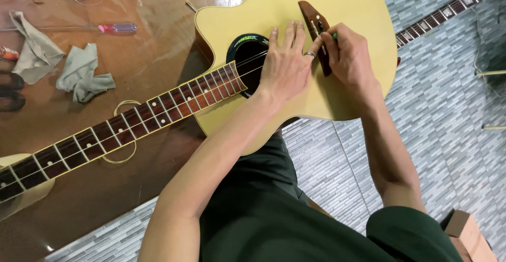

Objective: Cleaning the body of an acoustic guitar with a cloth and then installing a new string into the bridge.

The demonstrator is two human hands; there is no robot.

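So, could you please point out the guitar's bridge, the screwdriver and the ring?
bridge (312,15), head view, upper brown wood.
screwdriver (120,28), head view, pink handle.
ring (309,55), head view, band on left hand finger.

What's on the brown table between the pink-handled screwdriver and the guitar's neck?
In the head view, only bare glossy brown table lies between the pink-handled screwdriver and the dark fretted guitar neck; the crumpled grey cloths sit off to the side.

A guitar repair workshop: worktable (79,199) with screwdriver (117,28), rags (81,72), spare guitar neck (448,10).
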